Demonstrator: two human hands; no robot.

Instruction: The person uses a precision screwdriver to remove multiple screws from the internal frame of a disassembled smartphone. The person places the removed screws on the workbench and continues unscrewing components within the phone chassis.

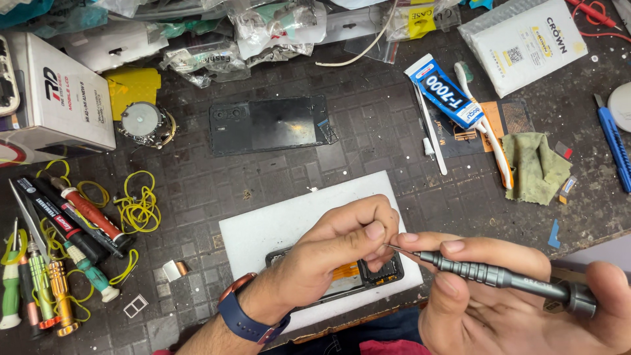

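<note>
The right hand [519,296] is lying palm up and curling loosely around a grey metal screwdriver [499,276], thumb and forefinger pinching its knurled shaft so the fine tip is pointing left. The left hand [342,253] is closing its fingertips together right at that tip, pinching something too small to make out; a blue watch strap [250,319] is wrapping its wrist. Directly beneath both hands an opened phone [355,273] is lying on a white mat [289,220], partly hidden by the left hand. Farther back, a dark phone back cover [269,125] is resting on the black work mat [197,190], well apart from the hands.
</note>
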